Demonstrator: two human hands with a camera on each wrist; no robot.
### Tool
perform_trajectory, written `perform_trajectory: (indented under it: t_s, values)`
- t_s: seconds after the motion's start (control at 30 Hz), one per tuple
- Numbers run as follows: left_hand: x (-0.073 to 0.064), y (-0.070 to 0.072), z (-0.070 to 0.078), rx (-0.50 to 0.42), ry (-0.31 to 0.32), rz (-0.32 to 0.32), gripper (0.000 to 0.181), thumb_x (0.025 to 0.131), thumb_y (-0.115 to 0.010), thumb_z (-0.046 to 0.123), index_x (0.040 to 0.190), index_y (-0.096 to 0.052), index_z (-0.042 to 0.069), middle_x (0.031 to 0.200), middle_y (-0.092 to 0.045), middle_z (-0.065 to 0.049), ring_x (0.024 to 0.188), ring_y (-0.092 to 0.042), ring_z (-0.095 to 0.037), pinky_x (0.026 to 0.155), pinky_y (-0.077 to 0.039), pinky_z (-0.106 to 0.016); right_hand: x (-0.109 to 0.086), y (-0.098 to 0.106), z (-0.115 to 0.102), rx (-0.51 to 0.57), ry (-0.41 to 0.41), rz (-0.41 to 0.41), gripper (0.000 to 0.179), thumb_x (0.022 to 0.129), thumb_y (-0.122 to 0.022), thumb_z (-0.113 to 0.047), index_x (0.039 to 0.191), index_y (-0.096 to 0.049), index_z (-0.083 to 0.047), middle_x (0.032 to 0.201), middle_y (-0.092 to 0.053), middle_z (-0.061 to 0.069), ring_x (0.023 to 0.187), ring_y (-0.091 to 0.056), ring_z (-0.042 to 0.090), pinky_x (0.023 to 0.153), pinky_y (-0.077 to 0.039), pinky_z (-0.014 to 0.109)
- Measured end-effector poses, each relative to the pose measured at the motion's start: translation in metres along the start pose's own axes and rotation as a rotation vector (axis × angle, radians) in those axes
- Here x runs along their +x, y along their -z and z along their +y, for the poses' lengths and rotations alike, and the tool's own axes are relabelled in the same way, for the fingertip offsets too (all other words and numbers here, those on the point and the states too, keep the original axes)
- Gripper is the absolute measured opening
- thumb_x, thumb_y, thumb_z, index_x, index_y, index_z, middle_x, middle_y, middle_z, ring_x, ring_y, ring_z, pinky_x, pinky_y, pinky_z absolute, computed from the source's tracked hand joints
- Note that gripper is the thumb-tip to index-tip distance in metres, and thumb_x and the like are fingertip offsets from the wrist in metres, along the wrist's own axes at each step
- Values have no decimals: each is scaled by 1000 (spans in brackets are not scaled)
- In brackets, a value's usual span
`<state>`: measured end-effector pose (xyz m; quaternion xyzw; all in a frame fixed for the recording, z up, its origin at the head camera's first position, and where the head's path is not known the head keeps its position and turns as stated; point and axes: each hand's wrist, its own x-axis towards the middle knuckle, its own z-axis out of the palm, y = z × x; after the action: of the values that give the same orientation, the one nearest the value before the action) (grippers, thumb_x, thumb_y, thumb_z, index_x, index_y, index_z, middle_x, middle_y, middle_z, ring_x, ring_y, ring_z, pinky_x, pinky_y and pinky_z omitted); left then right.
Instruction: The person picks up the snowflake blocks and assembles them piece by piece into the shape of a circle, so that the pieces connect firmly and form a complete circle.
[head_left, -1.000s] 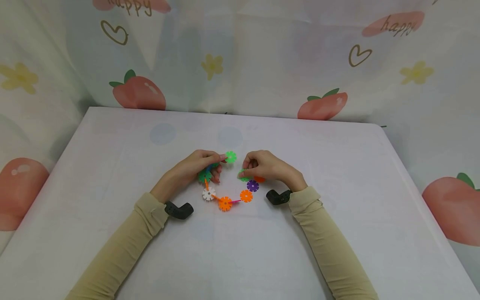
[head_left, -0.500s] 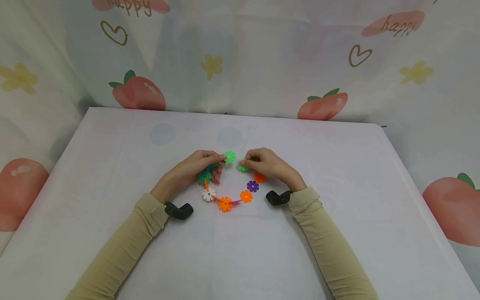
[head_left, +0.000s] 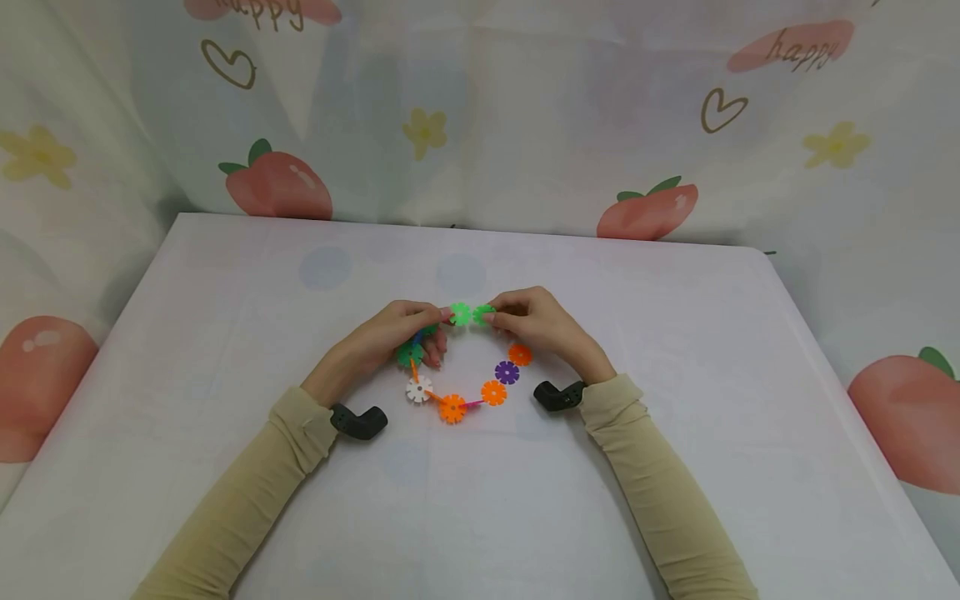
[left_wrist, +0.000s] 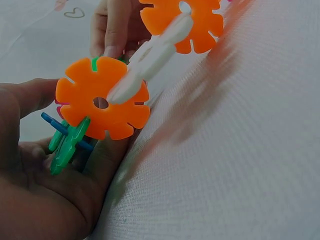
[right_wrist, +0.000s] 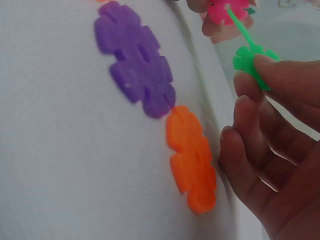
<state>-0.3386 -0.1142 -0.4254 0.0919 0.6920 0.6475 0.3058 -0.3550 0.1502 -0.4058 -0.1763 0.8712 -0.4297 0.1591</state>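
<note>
- Chain of slotted, flower-shaped discs [head_left: 452, 416] curves through the centre of the head view, over the white table [head_left: 480, 517]; many links stand crosswise to their neighbours, probably because slot fits into slot that way.
- Left hand [head_left: 390, 333], left of centre, pinches a pink disc [right_wrist: 219, 13] near the chain's end, seemingly to steady that end; a dark green disc [left_wrist: 71, 145] sits close to its palm in the left wrist view.
- Past that pinch, a light green disc [head_left: 458, 314] juts toward the middle of the frame, apparently slotted into the pink one; gripping behind it leaves its outer rim uncovered.
- Right hand [head_left: 536, 321], right of centre, grips a second green disc [head_left: 481, 314] between thumb and finger at its near rim, which keeps the opposite edge bare, facing the first. Whether the two green rims touch or interlock cannot be told.
- Below that hand, a purple disc [right_wrist: 127, 60] and an orange disc [right_wrist: 185, 155] lie flat on the table, perhaps left there as handy spares; whether they are joined is unclear.
</note>
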Motion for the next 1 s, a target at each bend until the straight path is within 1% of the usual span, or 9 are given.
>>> perform_trajectory:
  t_s: [0.1,0.27,0.5,0.6,0.73,0.87,1.0]
  values:
    - [0,0,0,-3,5,6,43,107,-56,36,117,-65,-4,85,-68,-8,67,-69,-20,71,-61,-31,0,-2,-1,-26,9,25,17,98,-71,-25,107,-78,-12,80,-67,7,74,-59,22,65,-48,27]
    - [0,0,1,-7,17,9,44,106,-56,38,117,-65,-3,85,-68,-8,67,-69,-19,70,-60,-29,-2,-3,-2,-27,18,56,18,97,-73,-27,108,-79,-14,82,-69,7,74,-60,23,63,-47,27]
    - [0,1,0,-16,8,2,44,107,-54,37,114,-64,-5,83,-68,-7,66,-69,-20,68,-60,-29,-3,-7,-7,-32,43,81,18,95,-75,-22,108,-81,-11,86,-74,6,72,-61,22,63,-49,25]
    - [0,1,0,-18,8,2,44,108,-53,37,114,-64,-4,83,-68,-7,67,-70,-20,68,-60,-29,-2,-10,-8,-56,68,103,18,95,-76,-21,107,-81,-10,89,-76,5,71,-61,20,62,-50,25]
    - [0,1,1,-15,21,5,44,107,-54,38,113,-65,-4,82,-68,-8,68,-70,-21,67,-59,-29,-1,-13,-9,-105,130,127,18,95,-76,-20,107,-82,-9,91,-79,4,69,-59,17,62,-49,24]
    - [-1,0,1,-10,21,-1,41,108,-51,37,116,-63,-2,88,-67,-8,64,-66,-21,64,-57,-29,-1,-15,-11,-130,171,143,18,95,-76,-19,108,-82,-8,92,-80,4,70,-59,15,62,-48,22]
    - [-2,-2,1,2,9,0,40,111,-44,36,119,-61,1,95,-64,-8,60,-55,-18,58,-50,-26,-2,-19,-14,-152,206,151,18,94,-77,-16,108,-81,-6,93,-80,6,70,-61,14,63,-49,21]
